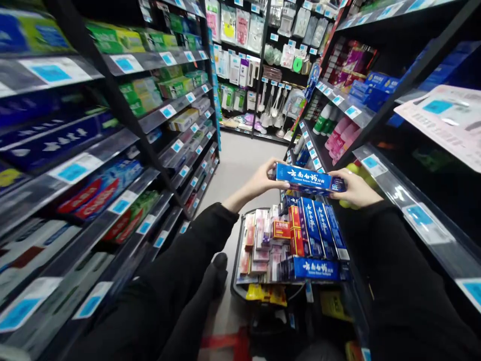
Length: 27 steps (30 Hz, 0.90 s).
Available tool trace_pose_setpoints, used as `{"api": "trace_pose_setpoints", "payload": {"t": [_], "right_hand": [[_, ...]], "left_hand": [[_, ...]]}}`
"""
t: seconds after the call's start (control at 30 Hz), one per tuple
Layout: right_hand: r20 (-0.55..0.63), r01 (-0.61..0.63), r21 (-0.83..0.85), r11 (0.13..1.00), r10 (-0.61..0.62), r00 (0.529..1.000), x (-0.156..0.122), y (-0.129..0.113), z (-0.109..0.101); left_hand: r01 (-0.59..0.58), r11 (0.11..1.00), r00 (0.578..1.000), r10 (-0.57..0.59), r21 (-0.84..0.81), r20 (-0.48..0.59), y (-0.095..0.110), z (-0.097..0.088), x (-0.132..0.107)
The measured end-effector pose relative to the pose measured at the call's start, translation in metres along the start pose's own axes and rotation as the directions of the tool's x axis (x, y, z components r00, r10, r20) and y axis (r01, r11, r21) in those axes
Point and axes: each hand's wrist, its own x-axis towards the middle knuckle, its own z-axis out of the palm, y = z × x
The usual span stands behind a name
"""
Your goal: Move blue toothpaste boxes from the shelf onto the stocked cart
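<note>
Between my two hands is a blue toothpaste box (pixel 306 178), held level with its printed long side facing me. My left hand (pixel 271 179) pinches its left end, the thumb along the lower edge. At the right end, the fingers of my right hand (pixel 353 186) are closed round it. Below the box stands a black basket (pixel 236 271) packed with boxes. On its right side are several blue toothpaste boxes (pixel 311 225), with another blue box (pixel 315 268) lying across the front. Red boxes (pixel 281 229) and pale pink boxes (pixel 259 250) fill the middle and left.
Shelves of boxed goods (pixel 146 95) line the left side. Right-hand shelves hold blue boxes (pixel 370 90), pink bottles (pixel 340 138) and a jutting pink-edged card (pixel 443 120). Hanging utensils (pixel 276 108) are on the back rack. A grey floor strip (pixel 246 155) runs between.
</note>
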Motion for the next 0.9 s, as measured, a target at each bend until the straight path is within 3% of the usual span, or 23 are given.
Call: {"api": "trace_pose_setpoints", "payload": {"t": [0.07, 0.17, 0.3, 0.43, 0.57, 0.63, 0.7, 0.8, 0.9], "right_hand": [[0.081, -0.072, -0.111, 0.991, 0.081, 0.993, 0.034, 0.044, 0.022], [0.258, -0.142, -0.186, 0.972, 0.188, 0.948, 0.058, 0.093, 0.059], [0.386, -0.230, -0.119, 0.966, 0.259, 0.886, 0.060, 0.131, 0.095], [0.504, -0.376, 0.047, 0.925, 0.303, 0.809, 0.051, 0.156, 0.112], [0.622, -0.541, 0.264, 0.798, 0.288, 0.728, 0.040, 0.172, 0.122], [0.612, -0.573, 0.316, 0.757, 0.299, 0.732, 0.037, 0.175, 0.126], [0.572, -0.554, 0.286, 0.782, 0.324, 0.753, 0.035, 0.173, 0.130], [0.471, -0.459, 0.105, 0.882, 0.362, 0.804, 0.035, 0.165, 0.135], [0.384, -0.372, -0.088, 0.924, 0.376, 0.843, 0.036, 0.154, 0.139]], "left_hand": [[0.033, 0.999, 0.999, -0.034, 0.035, 0.033, -0.046, 0.000, 0.034], [0.119, 0.980, 0.993, -0.121, 0.156, -0.001, -0.108, 0.001, 0.060], [0.173, 0.960, 0.985, -0.172, 0.221, -0.024, -0.158, 0.005, 0.068], [0.206, 0.957, 0.977, -0.211, 0.204, 0.007, -0.178, 0.011, 0.068], [0.233, 0.949, 0.968, -0.248, 0.211, 0.045, -0.190, 0.018, 0.062], [0.233, 0.952, 0.966, -0.250, 0.198, 0.064, -0.194, 0.021, 0.059], [0.223, 0.958, 0.967, -0.241, 0.182, 0.086, -0.198, 0.024, 0.057], [0.200, 0.960, 0.967, -0.225, 0.195, 0.119, -0.201, 0.027, 0.057], [0.172, 0.956, 0.968, -0.209, 0.237, 0.139, -0.204, 0.031, 0.058]]}}
